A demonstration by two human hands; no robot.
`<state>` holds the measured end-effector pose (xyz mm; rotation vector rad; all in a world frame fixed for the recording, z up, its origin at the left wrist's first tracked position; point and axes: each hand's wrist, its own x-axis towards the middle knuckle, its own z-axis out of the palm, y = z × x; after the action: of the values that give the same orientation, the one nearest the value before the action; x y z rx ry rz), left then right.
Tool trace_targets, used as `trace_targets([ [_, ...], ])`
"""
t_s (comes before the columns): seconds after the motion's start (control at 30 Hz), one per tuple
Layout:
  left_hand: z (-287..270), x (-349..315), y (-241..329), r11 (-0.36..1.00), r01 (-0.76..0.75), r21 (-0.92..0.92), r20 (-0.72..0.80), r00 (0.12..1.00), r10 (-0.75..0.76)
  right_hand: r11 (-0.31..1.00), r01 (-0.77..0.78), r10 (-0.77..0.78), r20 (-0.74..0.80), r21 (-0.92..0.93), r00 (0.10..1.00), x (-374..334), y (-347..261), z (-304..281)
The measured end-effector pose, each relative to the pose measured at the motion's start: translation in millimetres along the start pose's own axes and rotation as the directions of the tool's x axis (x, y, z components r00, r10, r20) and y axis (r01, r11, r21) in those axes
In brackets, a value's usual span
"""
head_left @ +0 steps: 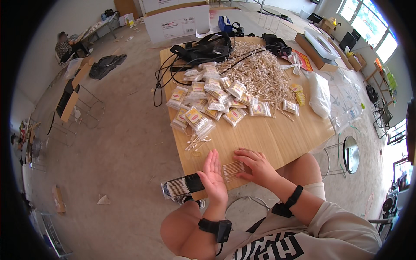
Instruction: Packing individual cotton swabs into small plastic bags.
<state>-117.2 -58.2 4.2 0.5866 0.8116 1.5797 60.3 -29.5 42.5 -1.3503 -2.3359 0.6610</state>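
A flat row of cotton swabs (232,170) lies at the table's near edge, between my two hands. My right hand (259,166) curves around its right end, fingers along the far side and thumb at the near side. Upright beside the left ends of the swabs is my left hand (212,178), empty, with its fingers stretched and palm turned toward them. Left of that hand a black strip (196,183) juts past the table edge. A clear bag (177,188) with swabs in it sits on the strip's outer end. My left hand hides part of the strip.
On the wooden table (277,134) are a heap of loose swabs (255,69), several filled packets (212,97), a black bag (212,47) with cables and a white plastic bag (320,95). A round stool (351,154) stands at the right. Large cartons (177,24) stand behind.
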Motion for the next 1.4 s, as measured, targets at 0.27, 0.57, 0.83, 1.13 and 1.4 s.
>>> trace_targets([
  [0.27,0,1,1,1.000,0.003,0.008,-0.008,1.000,-0.003,0.999,-0.015,0.016,-0.020,0.041,1.000,3,6,5],
  [0.57,0,2,1,1.000,0.006,0.021,-0.002,1.000,-0.006,0.998,-0.018,0.023,-0.083,0.055,0.996,7,8,7],
  [0.83,0,2,2,1.000,0.009,0.024,0.003,1.000,-0.009,0.999,0.036,-0.035,-0.064,0.030,0.997,5,0,6],
  [1.13,0,3,4,1.000,0.017,0.006,0.002,1.000,-0.017,1.000,-0.014,0.015,-0.046,0.014,0.999,5,-4,9],
  [1.4,1,2,3,1.000,0.021,0.000,0.001,1.000,-0.021,0.999,0.038,-0.035,-0.071,0.035,0.997,-1,-5,10],
])
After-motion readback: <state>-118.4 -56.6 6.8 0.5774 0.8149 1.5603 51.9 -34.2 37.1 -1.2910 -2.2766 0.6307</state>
